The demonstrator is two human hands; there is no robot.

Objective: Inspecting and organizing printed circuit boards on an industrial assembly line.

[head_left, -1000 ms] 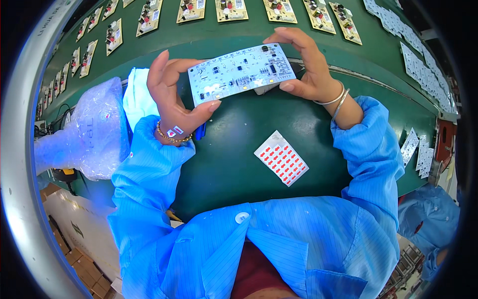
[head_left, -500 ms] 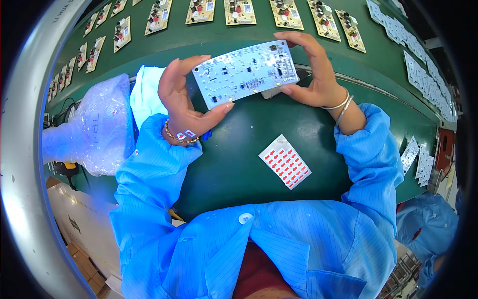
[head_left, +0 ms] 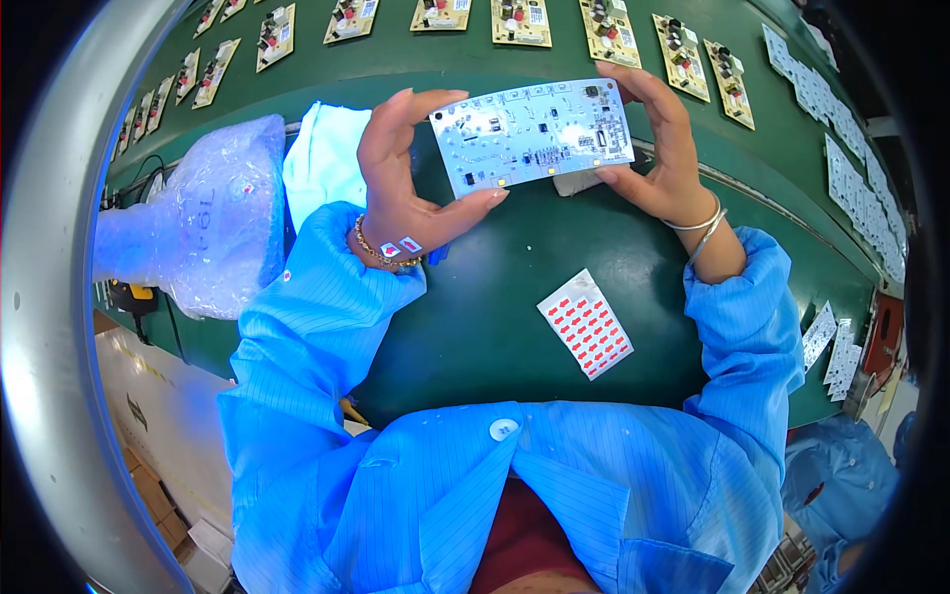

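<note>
Green counter (head_left: 475,342) spreads under and beyond the person's arms, its far part carrying circuit boards. White circuit board (head_left: 534,134) is held up over it, ahead of the chest, component side facing the head camera, its long axis running roughly left to right with the right end a little farther away. Left hand (head_left: 401,183) spans the board's left end, fingers at the far edge and thumb at the near one; right hand (head_left: 675,168) grips the right end the same way, so each is equally close to the board and both are curved wide around it. A grey object (head_left: 576,182) shows just past the near edge; whether the board touches it I cannot tell. Two small stickers (head_left: 400,247) sit by the left wrist. Between board and chest, right of centre and nearer the right hand, a sheet of red arrow stickers (head_left: 586,325) lies aslant, with bare surface around it. To the left, a white cloth (head_left: 327,153) and a plastic-wrapped bundle (head_left: 223,218) crowd the left forearm. Farther out, tan boards (head_left: 521,22) stand in a row across the far side, and white panels (head_left: 863,203) line the right.
</note>
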